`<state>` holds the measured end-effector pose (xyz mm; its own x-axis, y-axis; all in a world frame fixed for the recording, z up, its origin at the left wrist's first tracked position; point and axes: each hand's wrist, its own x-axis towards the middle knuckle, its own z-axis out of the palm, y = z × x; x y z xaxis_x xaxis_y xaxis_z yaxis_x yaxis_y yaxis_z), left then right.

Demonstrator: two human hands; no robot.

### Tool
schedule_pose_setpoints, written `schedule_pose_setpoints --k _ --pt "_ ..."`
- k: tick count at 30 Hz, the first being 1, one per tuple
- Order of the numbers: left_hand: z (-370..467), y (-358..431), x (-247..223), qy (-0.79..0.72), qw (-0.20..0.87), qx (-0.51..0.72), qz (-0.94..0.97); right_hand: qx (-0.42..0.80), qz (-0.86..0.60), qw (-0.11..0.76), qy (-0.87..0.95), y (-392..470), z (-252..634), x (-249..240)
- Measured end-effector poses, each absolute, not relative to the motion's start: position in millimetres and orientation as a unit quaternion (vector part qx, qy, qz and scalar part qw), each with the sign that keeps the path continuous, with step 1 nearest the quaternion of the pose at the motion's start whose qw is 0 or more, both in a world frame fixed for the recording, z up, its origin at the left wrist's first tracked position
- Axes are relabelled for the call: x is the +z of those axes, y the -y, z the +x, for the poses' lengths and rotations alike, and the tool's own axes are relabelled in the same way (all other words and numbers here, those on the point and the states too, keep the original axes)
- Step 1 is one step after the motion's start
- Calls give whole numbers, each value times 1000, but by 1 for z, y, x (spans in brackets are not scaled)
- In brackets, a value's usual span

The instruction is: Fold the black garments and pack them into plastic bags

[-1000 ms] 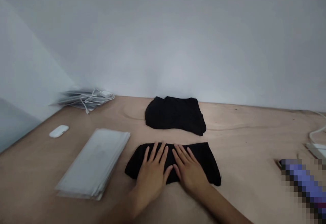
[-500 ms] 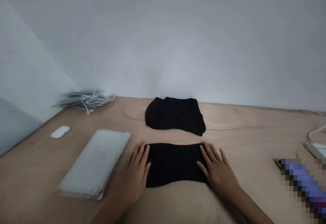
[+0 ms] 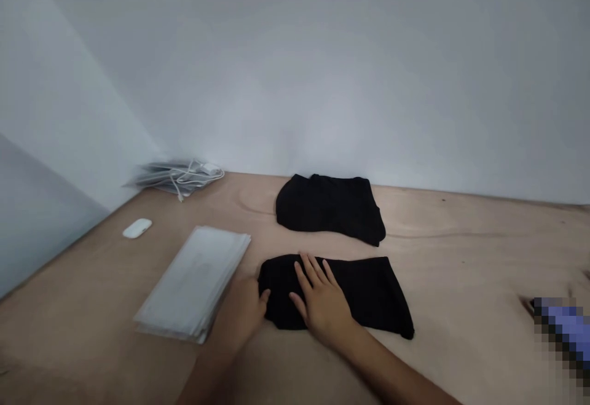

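A folded black cloth (image 3: 373, 294) lies flat on the wooden table in front of me. My right hand (image 3: 322, 303) rests on it palm down, left of its middle, with the fingers stretched and spread. At the cloth's left end is my left hand (image 3: 242, 310), slightly blurred, its fingers curled at the edge and the thumb on top. The undersides of those fingers are hidden. Farther back, near the wall, lies a second folded black cloth (image 3: 329, 208), which neither hand touches.
Left of my hands lies a stack of clear plastic bags (image 3: 193, 282). A small white case (image 3: 137, 228) sits beyond it. White cables (image 3: 196, 174) lie on grey packets in the back left corner. A pixelated blue object (image 3: 565, 331) is at the right edge.
My right hand has slid left from the cloth's right end onto its left half. My left hand's fingers have curled at the left end. The view has turned slightly left.
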<state>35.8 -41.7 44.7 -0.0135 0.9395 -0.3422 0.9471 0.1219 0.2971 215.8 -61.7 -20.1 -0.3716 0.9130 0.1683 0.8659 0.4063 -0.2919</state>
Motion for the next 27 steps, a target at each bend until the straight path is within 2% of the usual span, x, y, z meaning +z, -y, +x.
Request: schedule_pose_setpoints --k 5,10,12,18,22,25,27 --pt "30 44 47 -674 239 30 698 91 -535 166 823 63 220 -20" --pt "14 39 52 -638 405 132 642 116 -536 188 815 61 220 -14" --pt "11 36 57 -624 440 165 624 140 -539 203 806 60 228 -12" --pt "48 37 81 -607 407 182 658 190 -602 340 697 68 278 1" --pt "98 42 68 -518 462 187 695 171 -616 415 647 83 302 8" --pt "122 42 48 -412 513 170 733 140 -592 418 674 92 305 0" --pt "126 37 39 -392 488 199 754 114 -571 389 714 95 303 -13"
